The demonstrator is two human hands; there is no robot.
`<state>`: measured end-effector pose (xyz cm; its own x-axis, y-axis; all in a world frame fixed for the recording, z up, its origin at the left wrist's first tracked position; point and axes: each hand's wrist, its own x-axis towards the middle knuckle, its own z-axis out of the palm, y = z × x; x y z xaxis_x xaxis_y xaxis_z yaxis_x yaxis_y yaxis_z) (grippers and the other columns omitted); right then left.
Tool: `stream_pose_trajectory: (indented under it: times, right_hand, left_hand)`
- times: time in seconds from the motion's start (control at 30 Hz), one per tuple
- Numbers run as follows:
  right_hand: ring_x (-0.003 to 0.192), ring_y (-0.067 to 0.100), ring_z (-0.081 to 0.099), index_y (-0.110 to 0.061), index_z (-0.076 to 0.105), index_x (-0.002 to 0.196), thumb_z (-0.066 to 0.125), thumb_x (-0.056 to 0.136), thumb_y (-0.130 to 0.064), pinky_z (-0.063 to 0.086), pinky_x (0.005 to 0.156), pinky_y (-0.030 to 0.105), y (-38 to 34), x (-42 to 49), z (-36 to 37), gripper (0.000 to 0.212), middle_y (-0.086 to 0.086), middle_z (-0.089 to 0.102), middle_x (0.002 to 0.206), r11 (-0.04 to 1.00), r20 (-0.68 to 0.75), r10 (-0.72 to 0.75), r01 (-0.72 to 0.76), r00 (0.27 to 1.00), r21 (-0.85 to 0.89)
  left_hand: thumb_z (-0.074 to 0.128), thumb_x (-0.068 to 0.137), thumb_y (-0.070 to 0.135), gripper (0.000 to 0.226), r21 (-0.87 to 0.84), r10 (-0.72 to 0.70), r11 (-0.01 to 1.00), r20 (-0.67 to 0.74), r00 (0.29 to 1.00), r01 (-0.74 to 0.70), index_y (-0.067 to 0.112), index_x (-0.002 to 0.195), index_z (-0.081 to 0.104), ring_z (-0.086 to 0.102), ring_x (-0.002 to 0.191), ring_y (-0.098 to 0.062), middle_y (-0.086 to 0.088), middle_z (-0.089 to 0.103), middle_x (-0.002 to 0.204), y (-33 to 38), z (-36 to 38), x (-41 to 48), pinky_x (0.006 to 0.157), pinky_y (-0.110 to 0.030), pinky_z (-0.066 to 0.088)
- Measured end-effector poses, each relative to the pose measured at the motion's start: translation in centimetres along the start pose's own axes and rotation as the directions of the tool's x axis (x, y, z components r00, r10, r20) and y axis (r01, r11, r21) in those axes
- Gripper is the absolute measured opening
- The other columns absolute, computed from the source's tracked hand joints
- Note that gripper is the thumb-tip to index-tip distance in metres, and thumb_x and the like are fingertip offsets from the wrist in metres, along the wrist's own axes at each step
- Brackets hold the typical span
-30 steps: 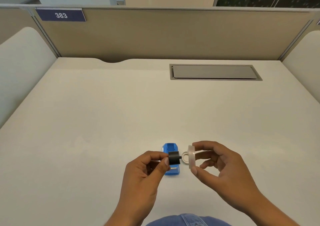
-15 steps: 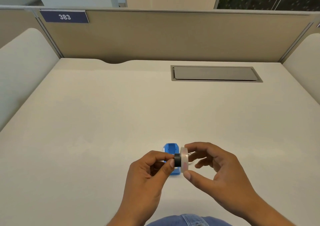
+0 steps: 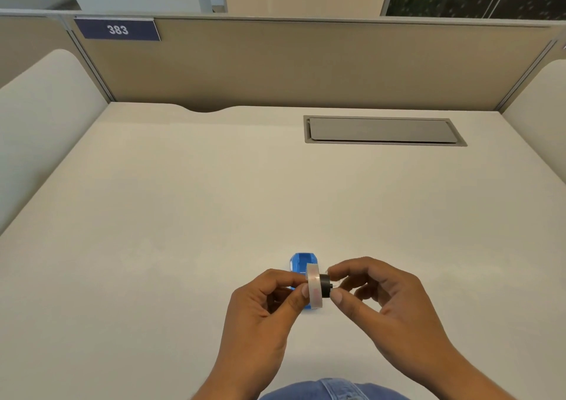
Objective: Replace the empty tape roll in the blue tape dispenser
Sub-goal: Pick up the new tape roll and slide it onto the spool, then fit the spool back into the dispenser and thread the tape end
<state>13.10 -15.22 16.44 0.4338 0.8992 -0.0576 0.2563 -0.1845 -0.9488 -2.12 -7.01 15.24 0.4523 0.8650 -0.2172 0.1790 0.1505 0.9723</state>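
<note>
The blue tape dispenser [image 3: 301, 264] lies on the desk just beyond my hands, its near part hidden behind them. A translucent white tape roll [image 3: 315, 287] sits on the black spool [image 3: 325, 285], whose right end and small pin stick out of the roll. My left hand [image 3: 263, 314] pinches the roll from the left, thumb on its rim. My right hand [image 3: 386, 301] holds the spool's protruding right end between thumb and forefinger. Roll and spool are held just above the desk, in front of the dispenser.
The pale desk [image 3: 214, 200] has a grey cable hatch [image 3: 382, 130] at the back right. Beige partition walls [image 3: 306, 62] close the back and both sides, with a "383" sign [image 3: 118, 29] at upper left. My jeans show at the bottom edge.
The roll, held apart from the spool in my right hand a second ago, has slid onto the spool and across to its left side. The hands have drawn together.
</note>
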Motion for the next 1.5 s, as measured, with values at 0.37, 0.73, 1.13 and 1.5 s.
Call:
stream_pose_trajectory:
  times: [0.37, 0.73, 1.13, 1.5]
  right_hand:
    - [0.075, 0.016, 0.067, -0.035, 0.077, 0.083, 0.076, 0.077, -0.005, 0.056, 0.071, 0.032, 0.5, 0.4, 0.5, 0.031, -0.009, 0.077, 0.080, 1.000, -0.051, 0.019, -0.019, 0.999, -0.006]
    - [0.069, 0.013, 0.065, -0.035, 0.076, 0.080, 0.075, 0.077, -0.003, 0.052, 0.062, 0.018, 1.5, 1.7, 1.0, 0.032, -0.010, 0.075, 0.076, 0.999, -0.052, 0.043, -0.044, 0.998, -0.016]
    - [0.068, 0.011, 0.064, -0.029, 0.070, 0.080, 0.076, 0.077, -0.005, 0.050, 0.058, 0.015, 6.0, 5.9, 2.1, 0.024, -0.009, 0.073, 0.080, 0.984, -0.031, 0.141, -0.143, 0.990, -0.103]
    - [0.070, 0.004, 0.062, -0.026, 0.070, 0.084, 0.075, 0.078, -0.006, 0.050, 0.060, 0.013, 9.7, 9.7, 2.7, 0.022, -0.007, 0.071, 0.077, 0.958, 0.025, 0.201, -0.191, 0.979, -0.215]
  left_hand:
    - [0.072, 0.081, 0.024, 0.013, 0.095, 0.023, 0.995, -0.007, 1.000, -0.022, 0.037, 0.082, 0.070, 0.060, 0.064, -0.002, 0.014, 0.070, 0.071, -0.4, 0.1, 0.2, 0.062, -0.015, 0.046]
    - [0.072, 0.083, 0.019, 0.017, 0.140, 0.058, 0.988, 0.027, 0.998, -0.061, 0.035, 0.089, 0.071, 0.067, 0.082, -0.007, 0.015, 0.074, 0.085, -1.3, 0.1, 1.8, 0.070, -0.011, 0.051]
    - [0.074, 0.081, 0.013, 0.025, 0.284, 0.030, 0.959, -0.021, 0.999, -0.022, 0.032, 0.087, 0.058, 0.065, 0.075, -0.008, 0.017, 0.071, 0.082, -4.6, 0.6, 6.6, 0.064, -0.014, 0.051]
    - [0.075, 0.080, 0.020, 0.029, 0.446, -0.021, 0.895, 0.026, 0.999, 0.007, 0.034, 0.088, 0.052, 0.061, 0.070, -0.003, 0.016, 0.070, 0.080, -7.7, 1.0, 11.1, 0.060, -0.011, 0.050]
